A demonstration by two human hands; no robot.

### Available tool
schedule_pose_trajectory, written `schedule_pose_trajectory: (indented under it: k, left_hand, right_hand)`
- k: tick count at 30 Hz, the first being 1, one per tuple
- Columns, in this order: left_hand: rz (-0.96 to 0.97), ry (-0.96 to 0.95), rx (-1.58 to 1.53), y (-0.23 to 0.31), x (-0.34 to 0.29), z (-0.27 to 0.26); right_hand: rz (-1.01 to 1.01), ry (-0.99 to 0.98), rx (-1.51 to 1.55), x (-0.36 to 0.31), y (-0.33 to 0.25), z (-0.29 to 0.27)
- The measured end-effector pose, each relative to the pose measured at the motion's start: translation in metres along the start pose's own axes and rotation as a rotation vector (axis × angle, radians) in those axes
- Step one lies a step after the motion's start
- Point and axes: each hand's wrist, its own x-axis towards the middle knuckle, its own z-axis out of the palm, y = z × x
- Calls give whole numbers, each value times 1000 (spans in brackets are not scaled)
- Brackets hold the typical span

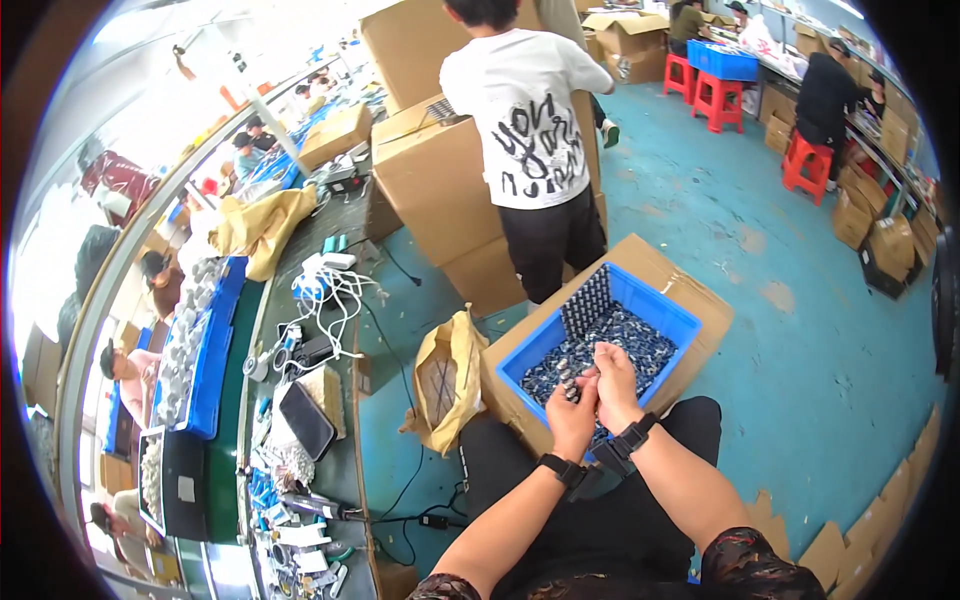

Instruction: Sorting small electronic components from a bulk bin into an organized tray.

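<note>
My left hand (572,408) and my right hand (614,384) are together over the near edge of a blue plastic bin (665,312). Both close on a small bunch of dark and silver parts (570,380) held between the fingers. The bin is full of several more of the same small parts (620,340), with a neat upright block of them at its far corner. It rests on a cardboard box (700,290) in front of my knees. Black bands sit on both wrists.
A person in a white printed shirt (525,110) stands just beyond the bin beside stacked cardboard boxes (440,180). A yellow bag (445,375) lies left of the box. On the left runs a cluttered workbench (330,460) with cables and tools. Red stools (715,95) stand on the far blue floor.
</note>
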Motion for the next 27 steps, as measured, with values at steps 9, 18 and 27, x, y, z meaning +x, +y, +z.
schedule_pose_trajectory:
  k: [9, 18, 27]
  left_hand:
    - [33, 99, -20, 4, 8, -3]
    - [103, 34, 151, 1, -4, -7]
    - [24, 11, 122, -18, -6, -12]
  right_hand:
    - [83, -72, 23, 2, 8, -6]
    - [113, 59, 103, -3, -15, 6]
    - [27, -17, -27, 8, -4, -2]
